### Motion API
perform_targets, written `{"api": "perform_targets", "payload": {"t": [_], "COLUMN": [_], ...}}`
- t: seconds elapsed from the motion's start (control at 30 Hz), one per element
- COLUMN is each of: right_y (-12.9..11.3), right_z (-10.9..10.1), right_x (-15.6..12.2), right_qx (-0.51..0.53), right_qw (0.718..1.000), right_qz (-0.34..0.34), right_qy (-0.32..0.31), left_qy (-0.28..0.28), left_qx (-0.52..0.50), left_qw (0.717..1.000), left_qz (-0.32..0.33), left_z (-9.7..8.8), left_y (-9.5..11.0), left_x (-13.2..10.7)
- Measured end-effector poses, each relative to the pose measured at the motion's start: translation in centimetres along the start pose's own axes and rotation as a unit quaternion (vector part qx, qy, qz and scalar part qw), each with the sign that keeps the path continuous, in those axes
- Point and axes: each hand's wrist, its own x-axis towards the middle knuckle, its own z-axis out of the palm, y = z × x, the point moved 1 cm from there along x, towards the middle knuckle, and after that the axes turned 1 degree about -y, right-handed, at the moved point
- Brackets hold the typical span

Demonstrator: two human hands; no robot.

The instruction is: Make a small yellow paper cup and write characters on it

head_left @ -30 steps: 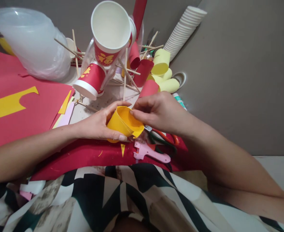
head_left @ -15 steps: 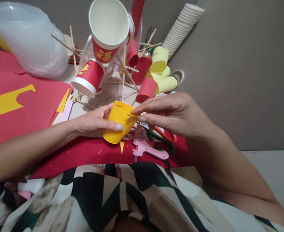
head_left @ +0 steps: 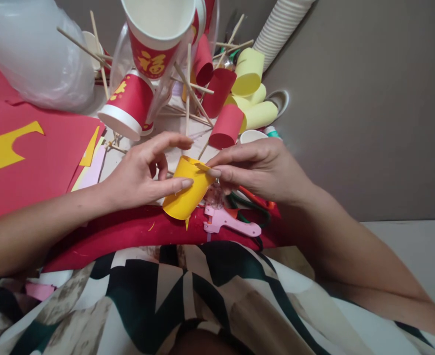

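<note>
Off-white counter (head_left: pixel 165 125) extends beyond L hand (head_left: pixel 139 172) & R hand (head_left: pixel 265 167); dark red covering (head_left: pixel 110 236) lies nearer than both, next to the person's patterned garment (head_left: pixel 217 305). Plain grey wall (head_left: pixel 369 123) rises beyond & to R of R hand.

L hand comes in from L, thumb laid on side of tilted yellow paper tube (head_left: pixel 188 195), index lifted clear of it, other fingers half curled & partly hidden; can't tell if they grip. R hand pinches tube's flap at upper R rim btwn thumb & index, other fingers tucked under. Tube is btwn the hands, lower end over the red covering; can't tell if touching.

Counts: yellow tube x1. Red paper tubes (head_left: pixel 225 128) x3, just beyond R fingers. Pale yellow paper tubes (head_left: pixel 249 71) x3 visible, beyond R hand, beside the red. Red-and-white paper cups w/ gold characters (head_left: pixel 130 106) x2 in plain view beyond L hand, parts of more behind. Leaning stack of white paper cups (head_left: pixel 282 29) x1, far beyond R hand; no. of cups unclear. Thin wooden sticks (head_left: pixel 80 47), crossed, several, beyond both hands; exact no. unclear. Pink plastic tool w/ handle (head_left: pixel 235 224) x1, just nearer than R fingers. Bulging translucent plastic bag (head_left: pixel 40 54) x1, beyond L forearm. Large red paper sheet (head_left: pixel 28 182), L of L hand, w/ notched yellow paper offcut (head_left: pixel 3 150) x1 on it.
</note>
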Motion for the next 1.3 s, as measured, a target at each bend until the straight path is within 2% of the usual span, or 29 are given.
{"api": "perform_targets", "payload": {"t": [0.17,0.33,0.47,0.6,0.83,1.03,1.2,1.3], "right_y": [0.2,0.2,0.0,-0.5,-1.2,-1.5,-1.8,-1.9], "right_z": [0.4,0.9,1.0,1.0,0.8,0.5,0.1,0.0], "right_x": [-0.2,-0.2,-0.3,-0.5,-0.8,-0.8,-1.0,-1.0], "right_qx": [0.024,0.043,0.023,0.001,-0.059,-0.066,-0.057,-0.055], "right_qw": [0.999,0.996,0.997,0.997,0.995,0.991,0.981,0.975], "right_qz": [0.022,0.047,0.052,0.043,0.038,0.027,0.034,0.034], "right_qy": [-0.026,-0.064,-0.061,-0.062,-0.077,-0.116,-0.181,-0.212], "left_qy": [-0.089,-0.131,-0.150,-0.148,-0.104,-0.092,-0.131,-0.124], "left_qx": [0.020,0.015,0.001,0.025,0.087,0.088,0.105,0.114], "left_qw": [0.996,0.991,0.989,0.989,0.991,0.992,0.986,0.986], "left_qz": [0.011,0.007,0.003,0.008,0.007,0.001,-0.015,0.001], "left_z": [0.1,-0.1,-0.1,0.1,0.6,0.8,0.8,0.9], "left_y": [0.4,0.4,0.6,1.0,2.0,2.1,2.6,2.7], "left_x": [0.3,0.9,0.9,0.5,-0.1,-0.4,-0.8,-1.0]}}
